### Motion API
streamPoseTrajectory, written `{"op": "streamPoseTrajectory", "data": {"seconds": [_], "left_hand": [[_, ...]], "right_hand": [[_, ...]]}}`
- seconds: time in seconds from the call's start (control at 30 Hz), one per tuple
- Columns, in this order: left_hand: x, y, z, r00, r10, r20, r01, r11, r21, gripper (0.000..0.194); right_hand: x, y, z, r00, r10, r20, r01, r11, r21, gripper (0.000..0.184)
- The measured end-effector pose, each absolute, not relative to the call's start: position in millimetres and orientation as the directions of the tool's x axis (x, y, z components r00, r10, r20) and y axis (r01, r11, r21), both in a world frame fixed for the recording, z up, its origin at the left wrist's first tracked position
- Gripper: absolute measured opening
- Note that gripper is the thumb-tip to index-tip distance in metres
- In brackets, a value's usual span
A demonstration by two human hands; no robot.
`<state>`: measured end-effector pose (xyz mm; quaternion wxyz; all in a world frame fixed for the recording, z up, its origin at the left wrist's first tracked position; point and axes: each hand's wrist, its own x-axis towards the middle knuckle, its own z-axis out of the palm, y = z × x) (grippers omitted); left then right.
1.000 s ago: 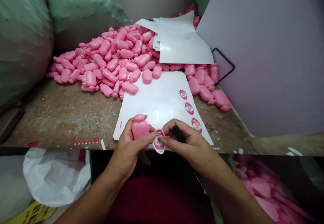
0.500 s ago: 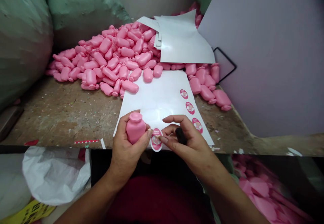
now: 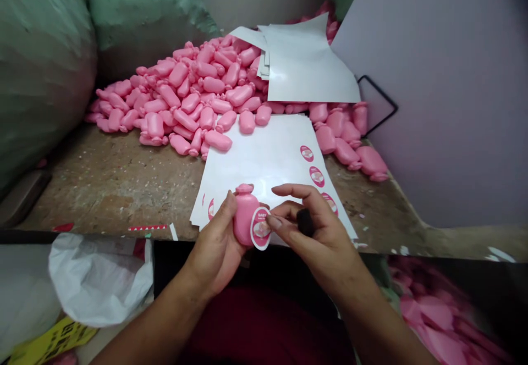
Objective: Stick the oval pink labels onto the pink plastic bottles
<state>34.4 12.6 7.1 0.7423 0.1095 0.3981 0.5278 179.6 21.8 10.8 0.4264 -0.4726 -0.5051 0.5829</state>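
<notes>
My left hand (image 3: 218,247) is closed around a small pink plastic bottle (image 3: 244,211), its neck pointing up and away from me. Between the thumb and a finger of my right hand (image 3: 315,227) is an oval pink-and-white sticker (image 3: 260,232), overlapping the bottle's right side; I cannot tell whether it touches. My right index finger is stretched out above. A small black object (image 3: 305,222) sits at my right fingers. Beneath both hands lies a white sticker sheet (image 3: 256,161), with several oval stickers along its right edge.
A heap of pink bottles (image 3: 190,95) covers the back of the worktable (image 3: 124,178). More white sheets (image 3: 309,68) rest on the heap. Large green sacks (image 3: 148,18) stand at the left, a pale panel (image 3: 445,95) at the right. A white bag (image 3: 101,282) hangs below the table edge.
My left hand has turned the bottle and let go of the sticker's edge. The sticker, in my right fingers, now overlaps the bottle's side. The view has shifted slightly.
</notes>
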Motion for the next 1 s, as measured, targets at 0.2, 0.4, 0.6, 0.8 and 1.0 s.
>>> {"op": "streamPoseTrajectory", "data": {"seconds": [0.2, 0.4, 0.6, 0.8, 1.0], "left_hand": [[35.7, 12.4, 3.3, 0.093, 0.882, -0.461, -0.711, 0.383, 0.590, 0.036], [34.9, 14.0, 1.4, 0.149, 0.869, -0.473, -0.731, 0.419, 0.539, 0.035], [38.6, 11.9, -1.2, 0.129, 0.893, -0.432, -0.726, 0.382, 0.572, 0.028], [37.8, 10.9, -6.4, 0.088, 0.912, -0.401, -0.701, 0.343, 0.626, 0.029], [38.8, 9.7, -7.7, 0.059, 0.922, -0.383, -0.663, 0.323, 0.675, 0.030]], "right_hand": [[176.5, 22.4, 10.5, -0.183, 0.979, -0.094, 0.039, -0.088, -0.995, 0.028], [176.1, 25.3, 11.9, -0.219, 0.969, -0.119, 0.006, -0.121, -0.993, 0.028], [174.0, 25.4, 8.3, -0.218, 0.973, -0.070, 0.078, -0.054, -0.995, 0.027], [172.7, 25.9, 7.8, -0.196, 0.979, -0.062, 0.116, -0.040, -0.992, 0.026], [172.0, 28.2, 6.1, -0.185, 0.980, -0.069, 0.089, -0.053, -0.995, 0.027]]}}
